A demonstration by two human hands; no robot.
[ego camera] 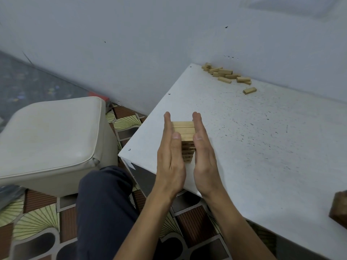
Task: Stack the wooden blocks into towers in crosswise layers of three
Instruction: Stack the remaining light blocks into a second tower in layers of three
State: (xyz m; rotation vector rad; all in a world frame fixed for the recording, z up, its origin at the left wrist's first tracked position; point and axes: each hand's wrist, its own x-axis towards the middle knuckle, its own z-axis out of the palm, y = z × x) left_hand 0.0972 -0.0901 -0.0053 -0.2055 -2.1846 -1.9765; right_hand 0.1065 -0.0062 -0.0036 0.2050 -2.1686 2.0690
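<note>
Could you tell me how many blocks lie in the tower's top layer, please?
3, side by side: far block, middle block, near block; the left hand and right hand cover their ends.

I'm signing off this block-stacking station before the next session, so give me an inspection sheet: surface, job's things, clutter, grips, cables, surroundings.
Surface: white speckled tabletop, small dark marks all over.
Job's things: light wooden block tower near the table's near edge, three blocks side by side on top; loose pile of wooden blocks at the far edge by the wall; single stray block right of it.
Clutter: brown object at the right edge, cut off, unidentifiable.
Grips: left hand and right hand, fingers straight, flat against the tower's opposite sides.
Cables: nothing seen.
Surroundings: cream cushioned stool, patterned floor tiles, grey wall, dark trouser leg.
</note>
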